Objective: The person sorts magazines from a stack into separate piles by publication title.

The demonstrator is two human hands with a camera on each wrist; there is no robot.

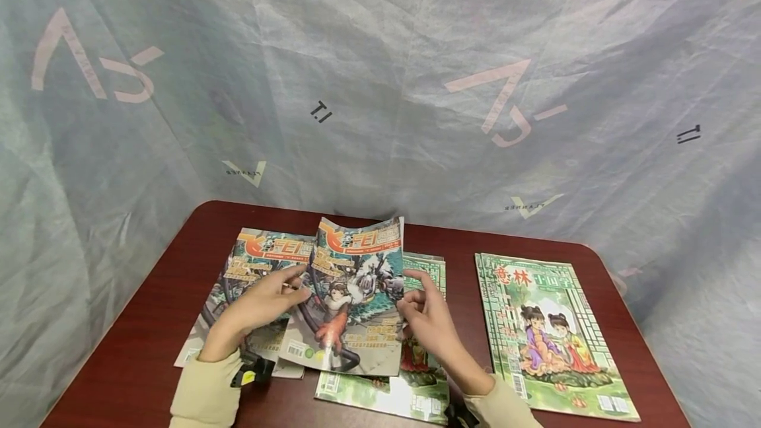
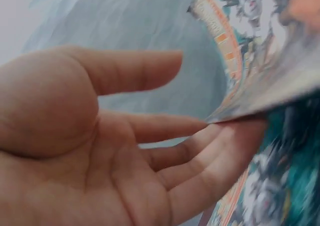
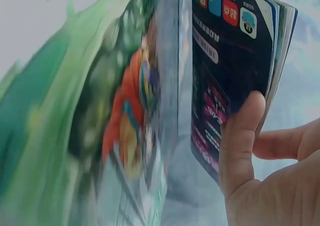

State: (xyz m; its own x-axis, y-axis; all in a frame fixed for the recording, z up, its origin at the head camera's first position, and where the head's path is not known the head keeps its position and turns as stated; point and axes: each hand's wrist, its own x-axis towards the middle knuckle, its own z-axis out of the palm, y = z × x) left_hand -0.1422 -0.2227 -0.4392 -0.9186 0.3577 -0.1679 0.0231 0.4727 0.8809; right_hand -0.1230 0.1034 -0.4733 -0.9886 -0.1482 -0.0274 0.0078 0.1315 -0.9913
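I see the left hand [image 1: 269,300] at lower left of centre, fingers loosely extended under the edge of the magazine [image 1: 352,296], thumb apart. That magazine, lower centre, looks light, floppy and slick, so I'd support both sides; the right hand [image 1: 434,319], lower right of centre, pinches its right edge.

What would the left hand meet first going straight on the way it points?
Likely the raised magazine, whose edge the left hand appears to touch; the exact depth is unclear.

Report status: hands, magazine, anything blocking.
Right hand pinching raised magazine. Left hand, fingers extended, touching its left edge. Green magazines partly beneath; no obstruction visible.
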